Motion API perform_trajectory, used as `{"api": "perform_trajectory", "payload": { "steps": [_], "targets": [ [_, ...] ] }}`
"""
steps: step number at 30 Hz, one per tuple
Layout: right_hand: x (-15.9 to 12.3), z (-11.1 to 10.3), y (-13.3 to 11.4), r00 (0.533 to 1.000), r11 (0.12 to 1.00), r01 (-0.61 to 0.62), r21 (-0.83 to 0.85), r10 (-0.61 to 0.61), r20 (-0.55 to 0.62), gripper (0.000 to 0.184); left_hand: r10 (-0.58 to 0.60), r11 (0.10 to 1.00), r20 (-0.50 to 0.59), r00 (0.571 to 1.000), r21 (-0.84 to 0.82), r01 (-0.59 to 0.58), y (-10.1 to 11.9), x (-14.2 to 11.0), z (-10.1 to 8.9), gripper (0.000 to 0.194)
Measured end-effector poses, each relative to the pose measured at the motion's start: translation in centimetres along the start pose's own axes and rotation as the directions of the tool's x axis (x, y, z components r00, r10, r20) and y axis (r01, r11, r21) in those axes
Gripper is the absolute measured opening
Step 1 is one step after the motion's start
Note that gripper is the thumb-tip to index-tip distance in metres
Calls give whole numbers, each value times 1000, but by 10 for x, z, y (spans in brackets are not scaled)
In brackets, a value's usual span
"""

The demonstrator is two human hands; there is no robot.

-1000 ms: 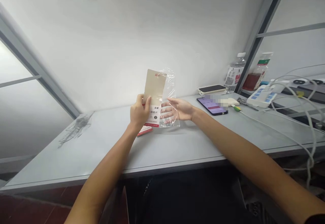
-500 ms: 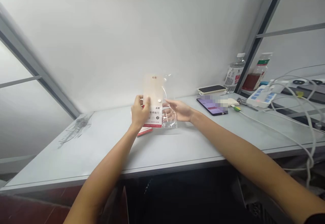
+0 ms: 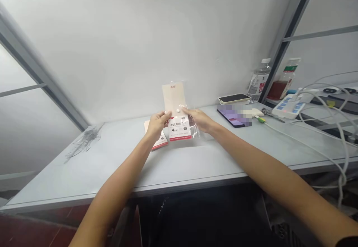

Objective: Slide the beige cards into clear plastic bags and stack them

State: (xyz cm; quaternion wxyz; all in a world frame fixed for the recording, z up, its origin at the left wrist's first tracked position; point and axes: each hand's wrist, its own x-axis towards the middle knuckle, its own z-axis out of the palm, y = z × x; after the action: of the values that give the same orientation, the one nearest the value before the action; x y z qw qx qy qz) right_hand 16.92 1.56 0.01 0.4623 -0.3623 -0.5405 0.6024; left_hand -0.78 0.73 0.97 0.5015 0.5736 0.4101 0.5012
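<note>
Between my two hands, above the desk, stands an upright flat packet (image 3: 179,127) with a white and red printed front, a pale flap with a small white button, and clear plastic at its right side. My left hand (image 3: 158,124) pinches its left edge with thumb and fingers. My right hand (image 3: 201,120) grips its right edge, the thumb on the front near the button and the other fingers partly hidden behind the plastic. Beneath my left hand, a similar white and red packet (image 3: 160,142) lies on the desk, partly covered by that hand.
A pale desk (image 3: 117,165) meets a white wall behind. To the right lie a phone in a light case (image 3: 234,99), a phone with a lit purple screen (image 3: 233,117), a water bottle (image 3: 258,81), a bottle of dark liquid (image 3: 282,81), a power strip (image 3: 288,106) and loose white cables (image 3: 302,144).
The packet has shifted slightly right and now faces me more squarely. My right hand has closed from loosely spread fingers onto its right edge. More of the packet on the desk shows.
</note>
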Motion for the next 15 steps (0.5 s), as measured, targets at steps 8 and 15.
{"api": "perform_trajectory", "payload": {
  "steps": [8, 15],
  "targets": [
    [1, 1, 2, 995, 994, 99, -37, -99, 2, 33, -10, 1000, -78, 997, -28, 8, -1, -2, -1, 32],
    [1, 1, 3, 990, 990, 139, -36, -138, 34, 35, -60, 997, 38, 997, -51, 62, 4, -5, 1, 33]
  ]
}}
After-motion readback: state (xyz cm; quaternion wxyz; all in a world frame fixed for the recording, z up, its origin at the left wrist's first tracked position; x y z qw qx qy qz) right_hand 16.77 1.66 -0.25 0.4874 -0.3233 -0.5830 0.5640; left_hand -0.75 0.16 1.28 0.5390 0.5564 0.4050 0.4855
